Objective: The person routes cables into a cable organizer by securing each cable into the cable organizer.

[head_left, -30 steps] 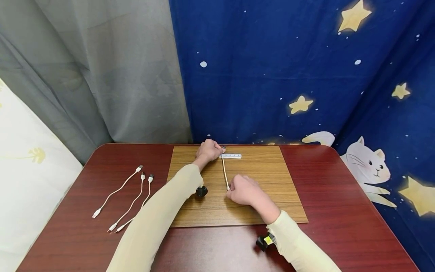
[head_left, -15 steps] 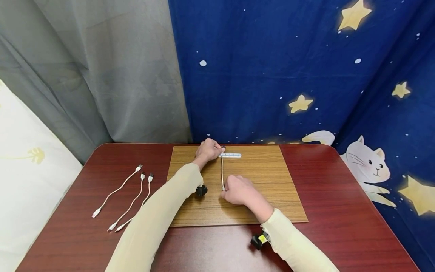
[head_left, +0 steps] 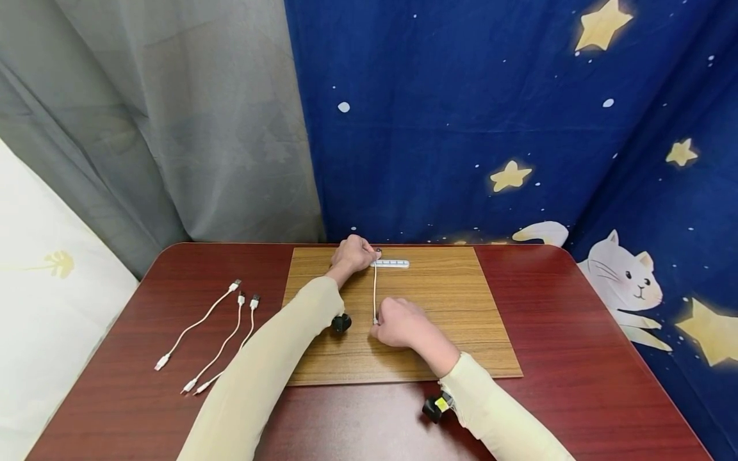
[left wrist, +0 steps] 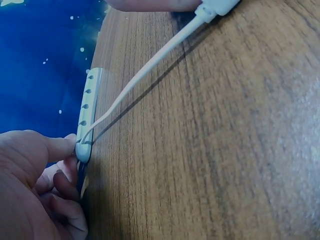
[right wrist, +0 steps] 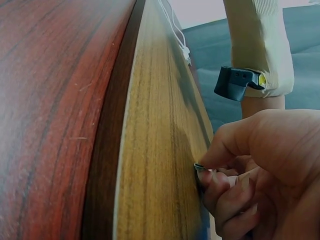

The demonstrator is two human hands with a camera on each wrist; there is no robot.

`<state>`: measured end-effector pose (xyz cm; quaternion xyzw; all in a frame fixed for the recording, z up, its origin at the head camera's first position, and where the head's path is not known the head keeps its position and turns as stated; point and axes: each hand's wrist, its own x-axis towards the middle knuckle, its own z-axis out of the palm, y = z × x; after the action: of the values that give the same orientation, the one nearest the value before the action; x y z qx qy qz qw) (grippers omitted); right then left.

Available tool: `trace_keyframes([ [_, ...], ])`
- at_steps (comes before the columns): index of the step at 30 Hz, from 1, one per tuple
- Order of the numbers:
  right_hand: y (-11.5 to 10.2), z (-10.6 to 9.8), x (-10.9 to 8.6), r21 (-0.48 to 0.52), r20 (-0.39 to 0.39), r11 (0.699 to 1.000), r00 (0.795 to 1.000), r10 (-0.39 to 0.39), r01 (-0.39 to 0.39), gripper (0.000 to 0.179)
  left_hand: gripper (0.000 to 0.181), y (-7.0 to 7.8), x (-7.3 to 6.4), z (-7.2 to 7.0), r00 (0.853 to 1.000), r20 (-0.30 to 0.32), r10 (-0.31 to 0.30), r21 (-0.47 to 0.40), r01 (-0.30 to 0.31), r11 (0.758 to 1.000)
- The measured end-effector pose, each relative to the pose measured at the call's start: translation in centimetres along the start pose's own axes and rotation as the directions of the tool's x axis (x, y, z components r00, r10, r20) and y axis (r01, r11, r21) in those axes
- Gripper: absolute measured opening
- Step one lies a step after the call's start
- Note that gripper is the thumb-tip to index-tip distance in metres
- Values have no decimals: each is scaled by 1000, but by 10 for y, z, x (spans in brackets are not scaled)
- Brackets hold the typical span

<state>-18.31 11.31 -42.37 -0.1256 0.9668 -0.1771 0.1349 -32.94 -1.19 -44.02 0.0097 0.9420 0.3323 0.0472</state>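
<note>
A short white charging cable [head_left: 375,288] runs nearly straight from one hand to the other over a wood-grain board [head_left: 450,307]. My right hand [head_left: 400,323] pinches its near plug; the metal tip of the plug [right wrist: 199,166] peeks out between thumb and finger. At the far edge my left hand [head_left: 353,254] has its thumb against the end of a white slotted cable clip [left wrist: 89,100], where the cable passes through the end slot, and its other fingers curl beyond. The cable's dark far end [head_left: 378,250] shows just past these fingertips.
On the red-brown table [head_left: 576,358], left of the board, lie several more white cables [head_left: 198,323]. My left forearm [head_left: 288,346] crosses over the board's left part. A blue starry curtain [head_left: 438,128] hangs behind the table's back edge.
My right hand has moved left with the near plug, so the cable now runs straighter toward the clip. My left hand stays in place at the clip's end.
</note>
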Motion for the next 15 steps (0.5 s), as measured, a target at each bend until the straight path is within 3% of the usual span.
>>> trace_keyframes([
  [6,1,-2,0,68,14,998,1000,-5,4,45,29,-2,-1,-5,1000,0,-3,-26,3,1000],
  [15,9,-11,0,116,-63,993,998,-8,15,42,33,-8,-5,-20,1000,-1,19,-82,-19,996],
])
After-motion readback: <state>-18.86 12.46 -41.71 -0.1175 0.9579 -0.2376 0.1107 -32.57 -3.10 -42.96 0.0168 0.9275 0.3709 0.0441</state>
